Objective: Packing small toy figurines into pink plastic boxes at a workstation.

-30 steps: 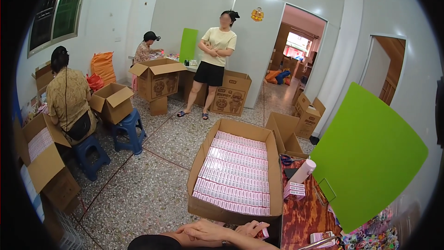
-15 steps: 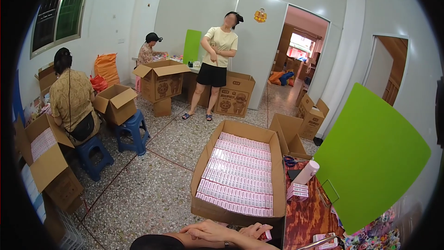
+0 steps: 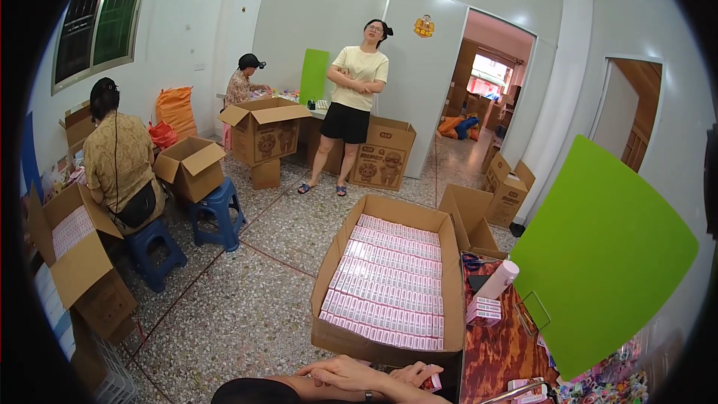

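Observation:
My arms are crossed at the bottom edge. My right hand (image 3: 333, 369) lies across my left forearm (image 3: 280, 383), its fingers flat and pointing left. Beyond the right arm, my left hand (image 3: 411, 375) comes out with its fingers closed on a small pink carton (image 3: 431, 380). Part of that carton is hidden by the fingers. Just ahead of both hands stands a large open cardboard box (image 3: 323, 292), filled with rows of upright pink-and-white cartons (image 3: 385, 277).
At right, a red-brown table (image 3: 508, 355) holds a pink bottle (image 3: 497, 280), stacked cartons (image 3: 484, 310) and a green board (image 3: 598, 254). One person (image 3: 355, 82) stands ahead; another (image 3: 120, 157) sits left near blue stools (image 3: 217, 213) and open boxes (image 3: 191, 168). A third sits farther back.
The standing person has moved from one arm lowered across the body to both arms folded. My hands stay nearly still. The whole view has shifted very slightly.

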Demonstrator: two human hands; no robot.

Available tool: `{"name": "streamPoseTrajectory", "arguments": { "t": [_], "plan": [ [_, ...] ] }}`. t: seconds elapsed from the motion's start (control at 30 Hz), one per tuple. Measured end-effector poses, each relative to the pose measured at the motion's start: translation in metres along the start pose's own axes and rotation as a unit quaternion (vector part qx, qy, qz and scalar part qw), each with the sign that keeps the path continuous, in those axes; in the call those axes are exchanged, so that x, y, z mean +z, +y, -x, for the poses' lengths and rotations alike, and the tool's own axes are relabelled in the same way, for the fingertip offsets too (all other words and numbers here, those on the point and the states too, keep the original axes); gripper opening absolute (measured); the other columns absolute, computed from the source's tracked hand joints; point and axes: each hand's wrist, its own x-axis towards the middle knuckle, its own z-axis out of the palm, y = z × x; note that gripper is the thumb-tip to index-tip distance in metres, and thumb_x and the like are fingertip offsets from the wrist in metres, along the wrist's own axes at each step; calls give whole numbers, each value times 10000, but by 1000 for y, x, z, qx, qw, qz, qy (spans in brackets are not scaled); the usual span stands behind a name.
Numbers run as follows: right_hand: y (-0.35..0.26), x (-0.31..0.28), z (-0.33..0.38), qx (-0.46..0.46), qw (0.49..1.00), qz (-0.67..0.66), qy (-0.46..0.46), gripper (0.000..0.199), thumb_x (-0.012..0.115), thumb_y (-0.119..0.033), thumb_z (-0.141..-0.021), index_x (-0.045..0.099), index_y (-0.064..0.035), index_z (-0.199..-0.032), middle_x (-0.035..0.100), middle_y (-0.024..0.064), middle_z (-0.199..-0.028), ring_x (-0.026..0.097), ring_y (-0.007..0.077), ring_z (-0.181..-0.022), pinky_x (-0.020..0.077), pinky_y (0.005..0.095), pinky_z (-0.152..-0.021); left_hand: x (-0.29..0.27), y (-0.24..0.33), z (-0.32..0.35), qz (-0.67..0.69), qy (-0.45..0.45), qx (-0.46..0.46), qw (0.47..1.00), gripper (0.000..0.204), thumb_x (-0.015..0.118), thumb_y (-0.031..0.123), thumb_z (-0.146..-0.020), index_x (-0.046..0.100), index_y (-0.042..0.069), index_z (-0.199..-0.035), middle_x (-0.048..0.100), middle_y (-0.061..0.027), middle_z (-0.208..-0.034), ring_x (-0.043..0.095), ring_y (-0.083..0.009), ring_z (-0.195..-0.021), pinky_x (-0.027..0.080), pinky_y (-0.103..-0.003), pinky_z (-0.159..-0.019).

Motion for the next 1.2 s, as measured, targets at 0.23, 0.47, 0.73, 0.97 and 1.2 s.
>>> {"name": "streamPoseTrajectory", "arguments": {
  "t": [0.23,0.47,0.73,0.97,1.2],
  "plan": [
    [11,6,-2,-42,998,-14,37,449,406,-414,-1070,645,-111,-1299,703,98,-849,700,214,-813,533,356,-753,5,-8,0,13,-43,-29,999,637,700,370,-917,428,190,-1463,552,-154,-1222,602,-369,-1151,518,-438,-941],
    [-2,-5,4,-10,1000,8,-6,436,368,-355,-1080,620,-132,-1358,699,97,-948,683,231,-911,523,361,-826,0,2,-2,-4,-14,-18,1000,675,720,398,-888,429,201,-1464,538,-144,-1265,601,-365,-1167,516,-439,-952],
    [-13,-8,9,11,1000,2,5,438,372,-363,-1079,618,-138,-1363,693,93,-940,683,228,-910,523,351,-821,19,-16,-2,-8,-30,-25,999,696,728,412,-875,424,201,-1465,532,-140,-1274,597,-358,-1184,519,-445,-946],
    [-57,-43,26,65,995,15,68,412,417,-366,-1056,619,-127,-1324,701,185,-1144,692,327,-1043,531,404,-906,17,-27,-5,64,-28,45,997,652,692,378,-908,440,100,-1441,552,-166,-1221,603,-341,-1156,495,-436,-954],
    [-173,-199,26,-37,913,139,381,636,555,-263,-1022,290,-112,-1580,733,84,-850,687,146,-754,556,318,-725,-22,9,-7,14,-51,-18,998,708,739,371,-885,414,92,-1449,529,-182,-1240,646,-378,-985,553,-430,-817]
  ]
}}
